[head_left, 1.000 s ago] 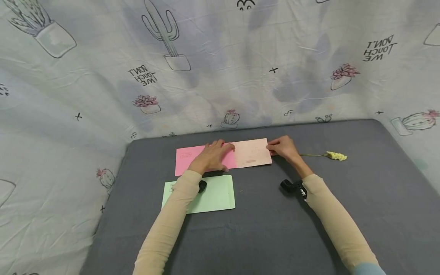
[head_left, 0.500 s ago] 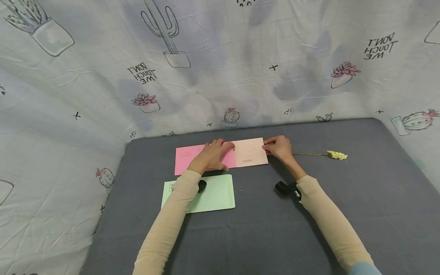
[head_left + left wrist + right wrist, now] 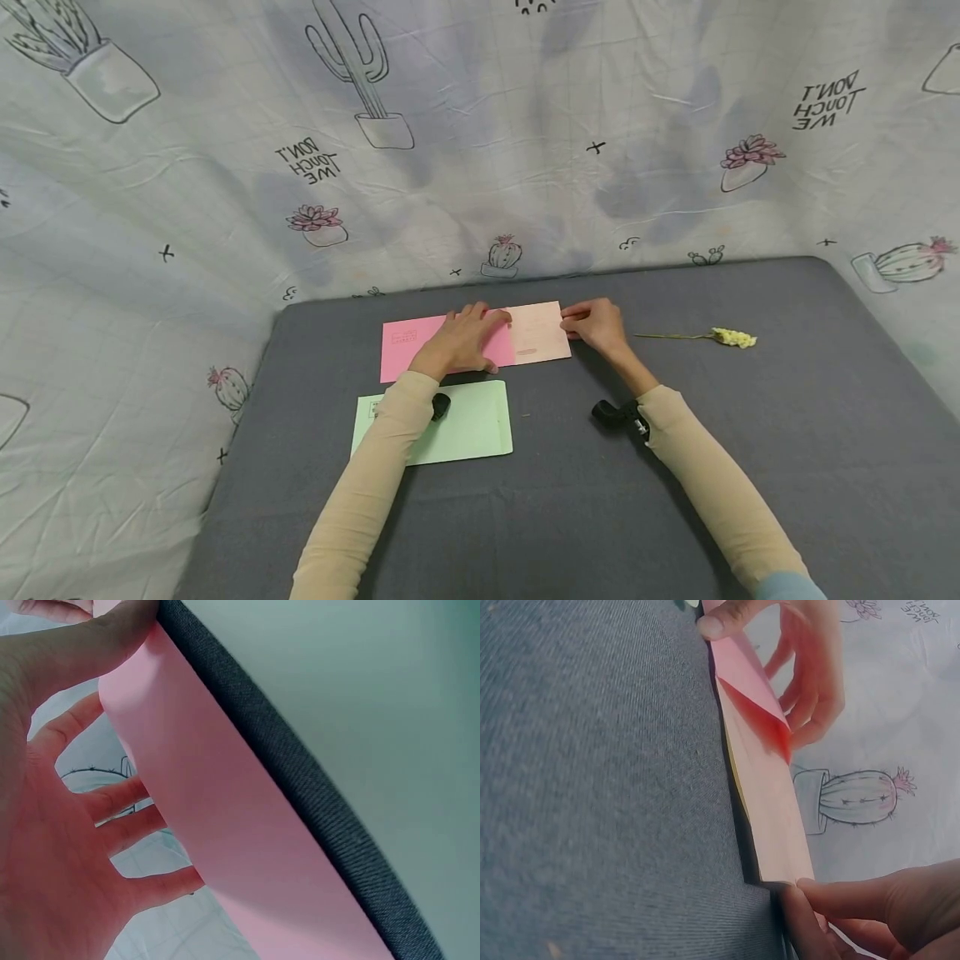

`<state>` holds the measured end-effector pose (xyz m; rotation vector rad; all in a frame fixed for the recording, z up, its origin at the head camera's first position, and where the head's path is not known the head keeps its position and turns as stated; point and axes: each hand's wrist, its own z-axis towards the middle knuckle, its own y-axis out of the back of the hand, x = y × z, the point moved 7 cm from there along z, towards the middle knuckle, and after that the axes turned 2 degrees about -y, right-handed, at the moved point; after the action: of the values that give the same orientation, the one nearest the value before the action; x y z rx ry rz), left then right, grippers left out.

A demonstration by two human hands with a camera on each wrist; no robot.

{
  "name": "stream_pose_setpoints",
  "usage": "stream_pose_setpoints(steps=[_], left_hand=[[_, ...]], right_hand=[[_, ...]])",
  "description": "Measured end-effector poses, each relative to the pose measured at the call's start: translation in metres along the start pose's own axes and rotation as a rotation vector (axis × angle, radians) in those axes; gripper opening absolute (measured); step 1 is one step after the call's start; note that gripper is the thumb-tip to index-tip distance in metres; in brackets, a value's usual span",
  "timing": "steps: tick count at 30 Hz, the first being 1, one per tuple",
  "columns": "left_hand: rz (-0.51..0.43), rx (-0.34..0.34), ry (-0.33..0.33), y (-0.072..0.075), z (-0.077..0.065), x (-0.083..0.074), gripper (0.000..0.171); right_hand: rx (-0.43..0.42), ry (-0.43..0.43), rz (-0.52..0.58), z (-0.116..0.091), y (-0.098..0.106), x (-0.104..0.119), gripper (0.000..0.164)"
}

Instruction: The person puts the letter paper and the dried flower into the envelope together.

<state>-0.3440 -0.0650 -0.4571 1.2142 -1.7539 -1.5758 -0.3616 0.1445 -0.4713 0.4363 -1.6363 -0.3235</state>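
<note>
One pale hanging cloth (image 3: 540,167), creased and printed with cacti and mirrored lettering, walls the scene from nine o'clock through twelve to three. Inside it spreads a dark grey cloth-covered table (image 3: 555,508), its two o'clock corner rounded. Two beige sleeves (image 3: 366,492) slant from seven and five o'clock. A mint-green envelope (image 3: 472,425) lies flat at six o'clock from a pink envelope (image 3: 405,346) near the table's far edge. The left hand (image 3: 459,342) holds the pink envelope by its long edges, fingers spread wide, thumb at the near side. The right hand (image 3: 596,323) pinches, fingers narrow, the three o'clock end of a peach card (image 3: 542,333), whose other end is inside the pink envelope. Just beyond, at three o'clock, lies a yellow flower (image 3: 735,337), blossom pointing away from the hand.
</note>
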Motion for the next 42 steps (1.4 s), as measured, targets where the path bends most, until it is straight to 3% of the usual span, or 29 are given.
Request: stream_pose_setpoints(steps=[8, 22, 42], left_hand=[[-0.003, -0.007, -0.004, 0.001, -0.001, 0.001, 0.085], [-0.003, -0.007, -0.014, 0.004, -0.001, 0.001, 0.084], [-0.003, 0.006, 0.001, -0.002, -0.001, 0.002, 0.083]], right_hand=[[0.082, -0.037, 0.109, -0.001, -0.009, 0.003, 0.023], [0.16, -0.017, 0.128, -0.002, -0.03, 0.015, 0.022], [0.279, -0.037, 0.284, -0.01, -0.052, 0.021, 0.028]])
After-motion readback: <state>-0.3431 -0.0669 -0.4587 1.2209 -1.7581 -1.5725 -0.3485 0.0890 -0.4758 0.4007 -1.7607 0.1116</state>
